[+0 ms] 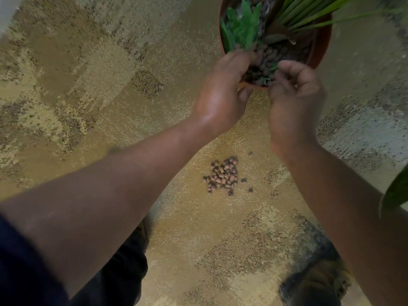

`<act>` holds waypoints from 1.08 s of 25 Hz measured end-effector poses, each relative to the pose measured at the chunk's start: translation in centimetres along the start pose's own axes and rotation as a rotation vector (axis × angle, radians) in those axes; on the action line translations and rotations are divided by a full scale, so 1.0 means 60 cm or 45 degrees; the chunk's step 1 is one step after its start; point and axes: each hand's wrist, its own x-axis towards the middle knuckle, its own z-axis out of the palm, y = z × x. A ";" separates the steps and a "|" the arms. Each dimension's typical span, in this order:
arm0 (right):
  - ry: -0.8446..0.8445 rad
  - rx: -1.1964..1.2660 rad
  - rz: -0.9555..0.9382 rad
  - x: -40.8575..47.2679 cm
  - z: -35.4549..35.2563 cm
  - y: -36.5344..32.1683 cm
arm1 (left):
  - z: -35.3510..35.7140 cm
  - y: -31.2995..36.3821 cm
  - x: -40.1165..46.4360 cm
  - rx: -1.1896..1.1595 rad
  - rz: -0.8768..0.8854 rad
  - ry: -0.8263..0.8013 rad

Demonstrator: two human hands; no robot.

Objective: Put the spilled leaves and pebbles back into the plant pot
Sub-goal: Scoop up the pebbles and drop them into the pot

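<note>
A terracotta plant pot (pixel 322 44) stands at the top right, filled with brown pebbles and a green plant (pixel 306 12). Bright green loose leaves (pixel 241 29) lie in its left half. My left hand (pixel 220 93) reaches over the pot's near rim, its fingertips touching the leaves and pebbles. My right hand (pixel 294 96) hovers at the near rim with its fingers curled; whether it holds anything is hidden. A small heap of spilled pebbles (pixel 224 175) lies on the carpet below my hands, between my forearms.
A beige and brown patterned carpet (pixel 110 85) covers the floor. My dark trouser leg (pixel 130 261) and a shoe (pixel 318 283) sit at the bottom. A large green leaf (pixel 395 193) juts in at the right edge.
</note>
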 end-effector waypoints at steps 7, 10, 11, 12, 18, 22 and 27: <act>-0.277 -0.620 -0.227 -0.058 -0.027 0.080 | 0.037 -0.066 -0.123 0.321 0.041 -0.208; -0.761 -1.218 0.072 -0.083 -0.062 0.153 | 0.059 -0.105 -0.221 0.410 -0.399 -0.861; -0.846 -1.376 0.126 -0.092 -0.076 0.172 | 0.068 -0.113 -0.248 0.430 -0.461 -0.966; -0.872 -1.510 0.156 -0.101 -0.089 0.188 | 0.075 -0.118 -0.269 0.432 -0.481 -1.014; -0.837 -1.533 0.280 -0.151 -0.144 0.254 | 0.096 -0.119 -0.285 0.420 -0.411 -0.945; -0.772 -1.432 0.133 -0.153 -0.134 0.255 | 0.100 -0.109 -0.279 0.363 -0.333 -0.987; -0.694 -1.144 0.179 -0.142 -0.082 0.233 | 0.097 -0.103 -0.282 0.145 -0.480 -0.836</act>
